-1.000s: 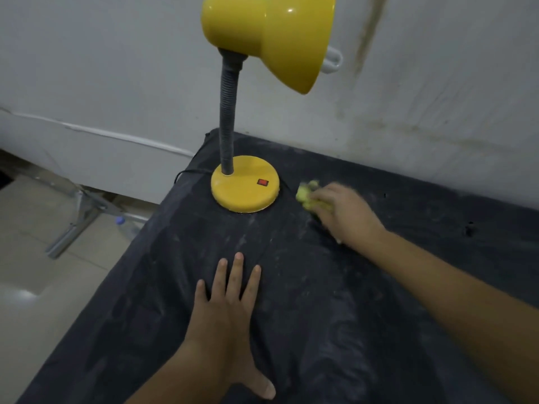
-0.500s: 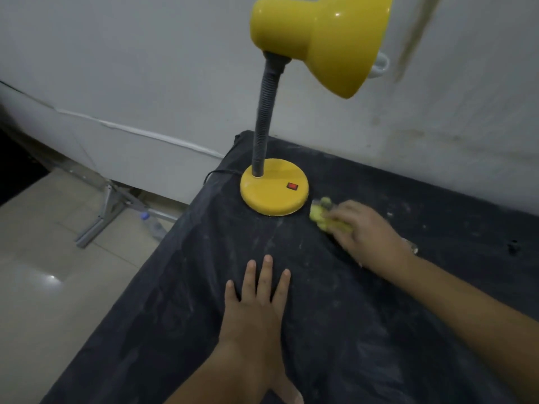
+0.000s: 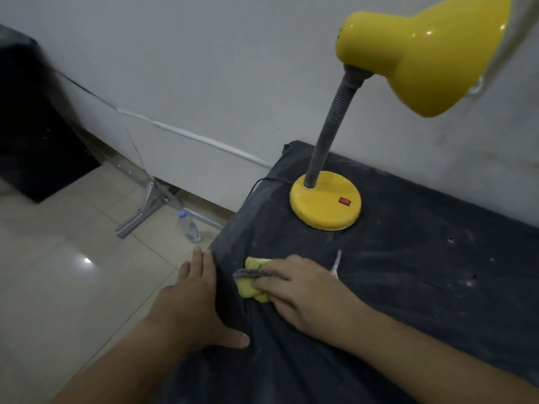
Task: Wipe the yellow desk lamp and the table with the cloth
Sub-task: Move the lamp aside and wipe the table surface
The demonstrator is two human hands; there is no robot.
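Fingers [image 3: 201, 266] of the left hand [image 3: 198, 301] lie straight and close together along the left edge of the bench [image 3: 437, 301], with the thumb spread onto its dark cover. Just to the right, the right hand [image 3: 303, 293] curls over the yellow cloth [image 3: 248, 290], pressing it down and hiding most of it. Far right stands the yellow desk lamp [image 3: 325, 204], its shade cut off at the top. Half a second earlier the cloth was beside the lamp's base and the left hand lay mid-bench.

No legible text, brand, number or sign found. The label on the plastic bottle [image 3: 190, 227] lying on the floor [image 3: 73, 287] is too small and blurred to read. The red switch [image 3: 344, 201] on the yellow desk lamp [image 3: 320, 212] bears no readable marking.
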